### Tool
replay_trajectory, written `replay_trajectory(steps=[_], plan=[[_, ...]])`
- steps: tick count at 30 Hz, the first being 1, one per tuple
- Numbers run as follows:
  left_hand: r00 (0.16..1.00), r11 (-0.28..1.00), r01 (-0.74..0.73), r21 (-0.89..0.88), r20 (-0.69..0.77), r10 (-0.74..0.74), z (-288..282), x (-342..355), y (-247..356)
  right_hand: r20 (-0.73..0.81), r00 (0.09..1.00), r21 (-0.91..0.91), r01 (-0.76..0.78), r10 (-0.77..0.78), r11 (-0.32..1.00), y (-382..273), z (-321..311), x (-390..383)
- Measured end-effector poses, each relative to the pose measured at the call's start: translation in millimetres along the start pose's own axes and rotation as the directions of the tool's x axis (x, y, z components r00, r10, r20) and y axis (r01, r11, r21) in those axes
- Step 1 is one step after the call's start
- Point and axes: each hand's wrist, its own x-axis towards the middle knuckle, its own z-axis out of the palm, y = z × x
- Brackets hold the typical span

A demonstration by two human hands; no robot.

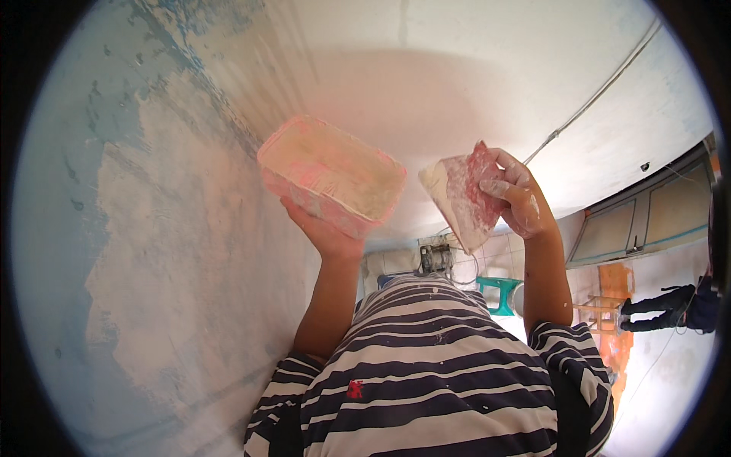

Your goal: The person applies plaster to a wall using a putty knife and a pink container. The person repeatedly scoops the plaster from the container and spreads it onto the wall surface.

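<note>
My left hand [335, 236] grips a pink plastic tub [293, 190] from below, its fingers mostly hidden underneath. Pale wall putty [335, 164] lies in the tub and is smeared over its rim. To the right, my right hand [525, 199] is closed on a reddish flat putty spreader [457, 194], thumb on the face towards me. Whitish putty coats the spreader, thickest along its left part. A gap separates the spreader from the tub. Dried white smears mark my right fingers and wrist.
At left rises a light blue wall [53, 228] with patchy pale filler; a whitish surface [365, 84] spans the top, crossed by a cable [594, 99]. Lower right are a green stool [499, 295], a framed panel [640, 221], a wooden stool [605, 314] and another person [662, 308].
</note>
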Motion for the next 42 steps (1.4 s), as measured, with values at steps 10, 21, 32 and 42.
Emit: replay_trajectory(steps=[10, 21, 32, 42], plan=[[0.956, 0.96, 0.221, -0.173, 0.232, -0.178, 2, -17, 10, -0.296, 0.888, 0.153, 0.408, -0.352, 0.9, -3, 31, -26], [0.988, 0.99, 0.106, -0.096, 0.127, -0.094, -16, -9, 15, 0.319, -0.24, -0.83, 0.396, -0.917, -0.393, -160, 61, 26], [0.986, 0.993, 0.103, -0.064, 0.135, -0.094, -11, -5, 6, 0.634, 0.148, -0.771, 0.196, -0.759, -0.606, -136, 55, 107], [0.976, 0.973, 0.202, -0.112, 0.109, -0.19, -26, 1, -1, 0.483, 0.05, -0.869, 0.149, -0.874, -0.471, -180, 42, 101]])
